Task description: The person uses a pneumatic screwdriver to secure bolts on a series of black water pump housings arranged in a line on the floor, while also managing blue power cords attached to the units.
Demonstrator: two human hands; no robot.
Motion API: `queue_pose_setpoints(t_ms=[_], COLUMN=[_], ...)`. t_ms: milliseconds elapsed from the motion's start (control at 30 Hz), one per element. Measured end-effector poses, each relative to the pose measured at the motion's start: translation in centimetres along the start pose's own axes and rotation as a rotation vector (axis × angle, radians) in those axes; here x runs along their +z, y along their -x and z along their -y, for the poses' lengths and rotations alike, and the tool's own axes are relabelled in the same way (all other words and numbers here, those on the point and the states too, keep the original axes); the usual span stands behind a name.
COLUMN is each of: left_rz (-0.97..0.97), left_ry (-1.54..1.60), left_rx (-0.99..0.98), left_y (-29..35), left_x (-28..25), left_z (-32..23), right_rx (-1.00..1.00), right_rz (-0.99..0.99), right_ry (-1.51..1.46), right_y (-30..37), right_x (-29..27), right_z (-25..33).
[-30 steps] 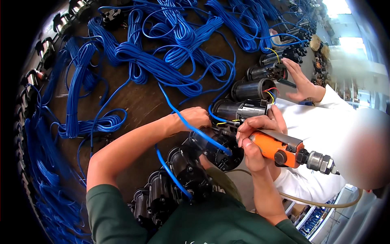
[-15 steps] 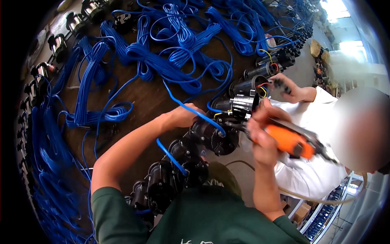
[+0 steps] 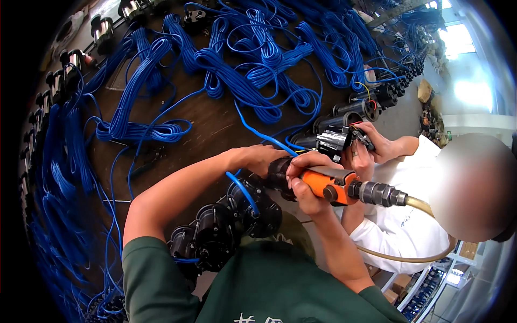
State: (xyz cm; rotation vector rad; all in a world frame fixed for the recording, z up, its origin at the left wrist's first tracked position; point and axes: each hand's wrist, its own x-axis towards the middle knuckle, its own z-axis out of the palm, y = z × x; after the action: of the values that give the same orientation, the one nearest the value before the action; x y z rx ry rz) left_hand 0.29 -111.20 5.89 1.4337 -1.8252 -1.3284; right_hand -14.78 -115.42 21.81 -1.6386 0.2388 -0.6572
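An orange air screwdriver (image 3: 327, 185) lies in my right hand (image 3: 307, 194), fingers wrapped round its body, its front end close against a black cylindrical housing (image 3: 278, 173). The tool's tip is hidden behind my fingers. A pale hose (image 3: 420, 205) runs from a metal coupling at its back end. My left hand (image 3: 261, 160) grips the far side of that same housing, its fingertips partly out of sight. A blue cable (image 3: 258, 129) leads down to the housing. Nearer to me is another black housing (image 3: 258, 212) with a short blue cable stub (image 3: 243, 191).
At the right a co-worker in white handles a black part with wires, beside an open housing with shiny metal (image 3: 333, 139). Coiled blue cables (image 3: 237, 81) cover much of the dark table (image 3: 199, 126). Black housings line its near edge, and more units stand along the far left.
My right hand has moved left and brought the screwdriver against the housing, turning its back end to the right. The co-worker's hands have come together at the neighbouring housing.
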Motion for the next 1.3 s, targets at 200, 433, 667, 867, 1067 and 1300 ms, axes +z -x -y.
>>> queue_pose_setpoints(t_ms=[200, 433, 667, 867, 1067, 1300], left_rz=[0.036, 0.015, 0.009, -0.071, -0.171, -0.139], left_ry=[-0.146, -0.022, -0.035, -0.072, -0.100, -0.063], left_rx=[-0.042, 0.077, -0.079, -0.044, 0.063, 0.046], left_y=[-0.6, -1.0, -0.6, -0.1, 0.6, 0.0], left_x=[0.6, 0.6, -0.2, -0.3, -0.4, -0.6], left_z=[1.1, 1.1, -0.5, -1.3, -1.0, -1.3], right_rx=[0.059, -0.013, -0.117, -0.049, 0.006, 0.049], right_rz=[0.010, 0.009, -0.273, -0.488, -0.347, -0.122], right_ry=[-0.058, 0.042, -0.187, -0.320, -0.023, 0.121], right_y=[-0.3, 0.2, -1.9, -1.7, -2.5, -1.2], right_x=[0.2, 0.5, -3.2, -5.0, -4.8, -5.5], right_z=[0.5, 0.3, 6.0, 4.6, 2.1, -3.2])
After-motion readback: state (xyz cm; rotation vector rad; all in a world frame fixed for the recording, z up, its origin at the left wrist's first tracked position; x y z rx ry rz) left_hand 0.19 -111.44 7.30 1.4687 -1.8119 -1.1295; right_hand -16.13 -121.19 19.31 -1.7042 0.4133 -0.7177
